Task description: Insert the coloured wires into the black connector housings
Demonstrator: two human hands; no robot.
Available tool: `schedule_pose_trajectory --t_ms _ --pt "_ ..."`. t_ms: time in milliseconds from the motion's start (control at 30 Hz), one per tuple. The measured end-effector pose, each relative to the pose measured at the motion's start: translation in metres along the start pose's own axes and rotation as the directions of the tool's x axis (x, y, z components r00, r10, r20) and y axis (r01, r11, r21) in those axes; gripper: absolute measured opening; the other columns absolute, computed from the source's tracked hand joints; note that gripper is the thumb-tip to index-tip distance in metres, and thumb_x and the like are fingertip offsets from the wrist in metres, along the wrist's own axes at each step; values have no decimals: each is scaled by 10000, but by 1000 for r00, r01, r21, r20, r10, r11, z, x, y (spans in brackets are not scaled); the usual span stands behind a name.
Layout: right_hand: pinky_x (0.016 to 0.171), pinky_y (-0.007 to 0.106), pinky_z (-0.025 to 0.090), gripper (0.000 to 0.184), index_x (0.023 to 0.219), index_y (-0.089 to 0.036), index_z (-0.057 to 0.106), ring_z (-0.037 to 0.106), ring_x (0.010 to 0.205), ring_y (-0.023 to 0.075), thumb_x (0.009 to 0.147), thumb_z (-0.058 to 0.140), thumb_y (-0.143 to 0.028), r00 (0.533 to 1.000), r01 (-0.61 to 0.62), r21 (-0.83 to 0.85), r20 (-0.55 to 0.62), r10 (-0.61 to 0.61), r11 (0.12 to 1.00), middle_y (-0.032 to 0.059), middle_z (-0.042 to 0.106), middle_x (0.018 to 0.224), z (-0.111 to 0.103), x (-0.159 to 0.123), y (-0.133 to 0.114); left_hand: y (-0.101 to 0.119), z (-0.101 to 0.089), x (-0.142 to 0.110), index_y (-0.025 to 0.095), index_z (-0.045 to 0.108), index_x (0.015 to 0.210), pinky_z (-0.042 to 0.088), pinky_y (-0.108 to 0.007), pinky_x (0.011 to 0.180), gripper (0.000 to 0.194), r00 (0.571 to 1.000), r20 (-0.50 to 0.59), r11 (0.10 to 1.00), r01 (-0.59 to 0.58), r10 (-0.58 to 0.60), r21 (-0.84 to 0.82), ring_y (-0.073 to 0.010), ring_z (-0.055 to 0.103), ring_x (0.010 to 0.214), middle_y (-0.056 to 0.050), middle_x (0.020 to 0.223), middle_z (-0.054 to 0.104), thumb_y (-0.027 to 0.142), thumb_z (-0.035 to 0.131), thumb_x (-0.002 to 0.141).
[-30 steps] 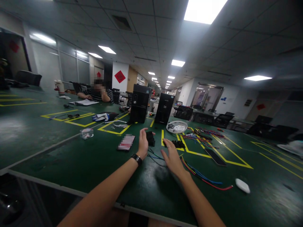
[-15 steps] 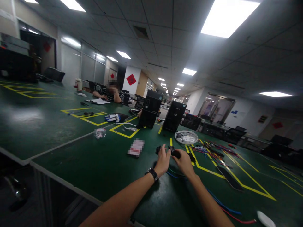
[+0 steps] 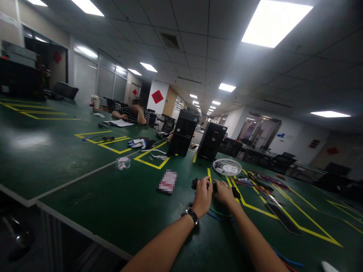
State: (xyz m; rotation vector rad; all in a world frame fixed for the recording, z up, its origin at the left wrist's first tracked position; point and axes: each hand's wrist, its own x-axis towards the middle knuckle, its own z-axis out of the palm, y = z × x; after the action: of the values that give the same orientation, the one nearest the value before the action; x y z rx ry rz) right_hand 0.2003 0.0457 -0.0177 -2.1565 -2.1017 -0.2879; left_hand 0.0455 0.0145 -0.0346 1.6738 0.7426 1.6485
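Observation:
Both hands are closed around a long dark object (image 3: 194, 184) low over the green table; its kind cannot be made out. My left hand (image 3: 203, 194), with a black watch (image 3: 191, 216) on the wrist, grips its left part with fingers bent over the top. On its right part lies my right hand (image 3: 225, 193), fingers curled down, and a dark end sticks out beyond it. My fingers hide the middle of the object. Blue and green wires (image 3: 219, 214) lie on the table under my hands. A white round basket (image 3: 227, 172) stands just behind them.
Two black computer towers (image 3: 183, 134) stand behind my hands. Left are a blurred pink-and-white item (image 3: 168, 182), a small clear box (image 3: 123, 163) and gloves (image 3: 138, 143). Right lie tangled wires (image 3: 259, 187) and a black flat strip (image 3: 283, 219). A person (image 3: 138, 113) sits across the table.
My hands now lie flatter over the dark object, fingers bent down on it instead of raised and pinching. The view has shifted slightly, so the table things sit a little further right.

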Motion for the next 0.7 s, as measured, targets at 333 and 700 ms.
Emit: schedule_pose_trajectory --t_ms 333,700 --pt "945 374 412 541 1276 -160 516 555 1098 245 747 617 -212 957 185 274 -268 -110 944 124 595 1193 -28 -12 9 -2 -1 5 161 469 1206 419 -385 920 387 972 -17 963 228 -233 -147 -222 557 1012 -118 1046 594 401 418 907" --pt "902 338 429 334 1148 -160 589 587 1017 218 830 497 -206 951 148 291 -304 -55 945 116 614 1123 -55 -81 28 -2 -11 9 259 361 1155 471 -239 526 361 786 294 508 588 -544 -629 -126 631 561 -34 825 662 470 463 880"
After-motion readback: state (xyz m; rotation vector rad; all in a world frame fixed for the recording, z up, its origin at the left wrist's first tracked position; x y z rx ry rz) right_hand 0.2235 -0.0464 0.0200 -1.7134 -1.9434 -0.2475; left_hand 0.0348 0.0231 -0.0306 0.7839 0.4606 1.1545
